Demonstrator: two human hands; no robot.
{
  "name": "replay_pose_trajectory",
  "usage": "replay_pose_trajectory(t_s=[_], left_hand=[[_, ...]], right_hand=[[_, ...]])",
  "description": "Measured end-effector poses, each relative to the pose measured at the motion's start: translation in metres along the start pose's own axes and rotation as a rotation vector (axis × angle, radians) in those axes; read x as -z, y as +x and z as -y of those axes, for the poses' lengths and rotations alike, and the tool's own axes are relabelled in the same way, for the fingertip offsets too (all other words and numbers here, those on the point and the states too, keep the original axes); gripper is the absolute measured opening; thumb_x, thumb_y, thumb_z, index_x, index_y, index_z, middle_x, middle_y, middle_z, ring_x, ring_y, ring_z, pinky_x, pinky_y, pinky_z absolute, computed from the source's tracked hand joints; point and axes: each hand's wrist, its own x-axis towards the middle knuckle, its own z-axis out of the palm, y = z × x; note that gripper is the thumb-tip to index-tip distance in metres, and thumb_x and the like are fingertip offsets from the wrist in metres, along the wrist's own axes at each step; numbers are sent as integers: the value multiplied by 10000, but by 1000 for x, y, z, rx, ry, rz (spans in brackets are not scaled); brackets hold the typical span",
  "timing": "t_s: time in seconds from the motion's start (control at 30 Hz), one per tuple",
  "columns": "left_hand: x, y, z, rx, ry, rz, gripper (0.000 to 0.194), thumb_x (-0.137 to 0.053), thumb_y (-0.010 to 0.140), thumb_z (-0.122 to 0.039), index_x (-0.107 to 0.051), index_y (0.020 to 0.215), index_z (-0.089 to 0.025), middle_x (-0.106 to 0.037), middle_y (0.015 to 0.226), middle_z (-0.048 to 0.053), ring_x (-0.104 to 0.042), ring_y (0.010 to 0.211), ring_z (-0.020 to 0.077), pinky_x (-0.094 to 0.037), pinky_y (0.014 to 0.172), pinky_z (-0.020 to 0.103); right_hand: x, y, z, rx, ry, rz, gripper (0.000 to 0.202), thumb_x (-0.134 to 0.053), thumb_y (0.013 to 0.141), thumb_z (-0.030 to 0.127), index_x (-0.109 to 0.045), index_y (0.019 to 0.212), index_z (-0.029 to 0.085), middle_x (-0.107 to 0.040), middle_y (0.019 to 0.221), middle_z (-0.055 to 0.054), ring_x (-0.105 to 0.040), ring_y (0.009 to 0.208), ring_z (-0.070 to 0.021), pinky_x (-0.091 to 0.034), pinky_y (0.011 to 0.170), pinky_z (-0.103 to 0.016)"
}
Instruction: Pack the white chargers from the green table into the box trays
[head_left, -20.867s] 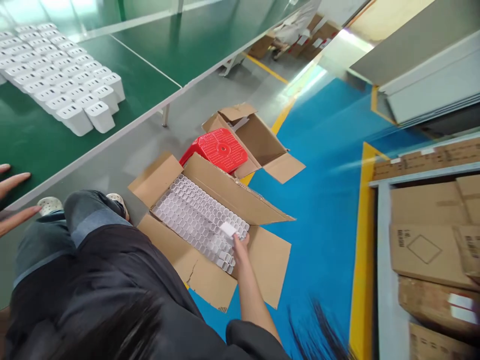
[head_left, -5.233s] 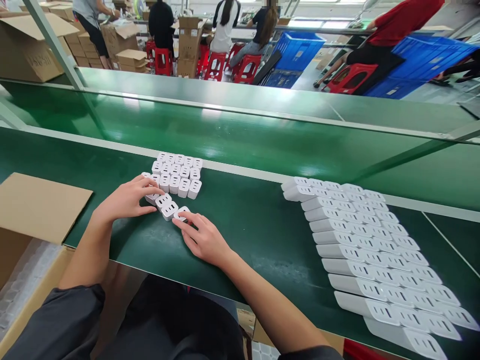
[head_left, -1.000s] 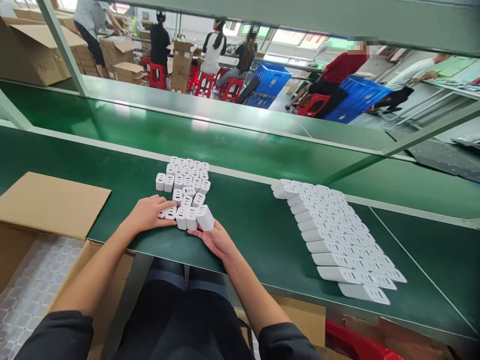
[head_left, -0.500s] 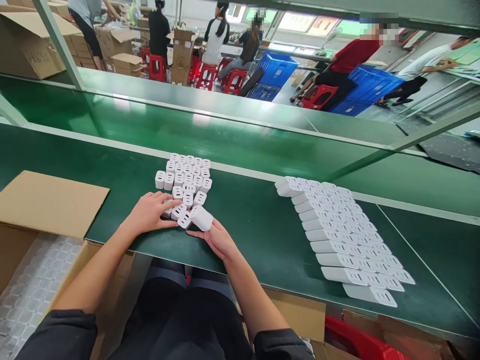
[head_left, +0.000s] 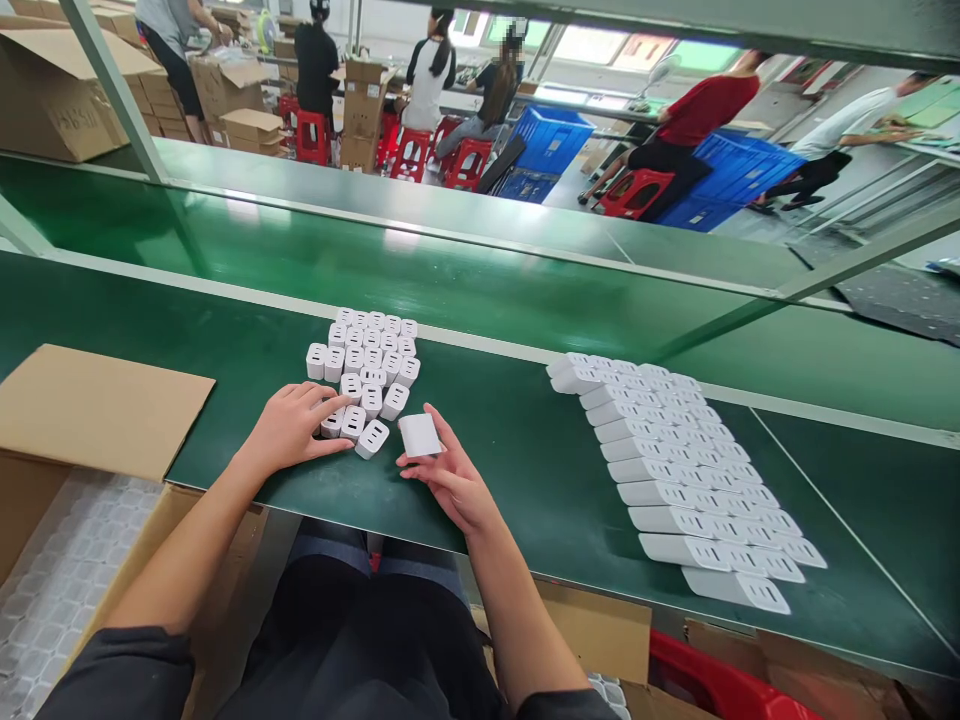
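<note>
White USB chargers with slots in their ends stand in a loose cluster [head_left: 373, 358] on the green bench. Around the near left chargers lies my left hand [head_left: 292, 428], thumb and fingers apart, touching them; some fingertips are hidden. My right hand [head_left: 450, 478] holds a single white charger [head_left: 420, 436] between thumb and fingers, just right of the cluster and apart from it. Farther right, many similar chargers form a slanted block of tight rows [head_left: 667, 470].
An open cardboard box [head_left: 97, 410] with clear plastic trays [head_left: 67, 590] is at the left edge. Beyond the green partition [head_left: 450, 250], several people sit or stand near red stools [head_left: 313, 138] and blue crates [head_left: 551, 140]. A metal post [head_left: 120, 95] rises at left.
My right hand has moved right, carrying its charger away from the cluster and turning it. A near charger in the cluster has shifted slightly. My left hand is nearly still.
</note>
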Motion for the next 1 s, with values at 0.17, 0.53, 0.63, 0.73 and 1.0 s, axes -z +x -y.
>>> replay_pose_trajectory(t_s=[0.17,0.53,0.63,0.73,1.0], left_hand=[[-4,-4,5,-5,25,-130,493,-666,855,-573,-651,1181,-203,-718,1094,79,-661,1013,253,-489,849,394],[-7,-5,6,-74,89,-260,448,-712,835,-531,-641,1119,-191,-726,1031,67,-659,973,245,-486,862,386],[-9,-5,5,-84,97,-270,431,-708,839,-526,-648,1102,-190,-727,1021,62,-658,961,238,-487,861,385],[-10,-4,4,-88,91,-255,409,-697,849,-522,-657,1094,-196,-726,1022,63,-658,962,235,-486,860,385],[-11,-4,7,-91,62,-195,309,-679,883,-432,-658,1120,-234,-728,1058,57,-665,993,244,-466,929,419]], right_hand=[[5,-1,-9,58,-73,-35,633,-797,751,323,-437,1271,343,-621,1141,-21,-727,923,-238,-580,871,-451],[-11,-8,-8,447,-1013,57,533,-647,864,235,-451,1358,261,-530,1339,-103,-489,1268,-273,-422,1080,-500],[-19,-10,-14,499,-1119,-62,595,-657,883,283,-412,1424,256,-493,1347,-121,-452,1274,-288,-418,1082,-517],[-32,-5,-23,573,-1200,-160,609,-678,887,352,-441,1438,243,-478,1320,-137,-481,1181,-291,-463,1025,-499],[-31,39,-21,594,-1296,-133,363,-554,965,439,-650,1296,325,-460,1360,-144,-439,1209,-344,-424,1038,-557]])
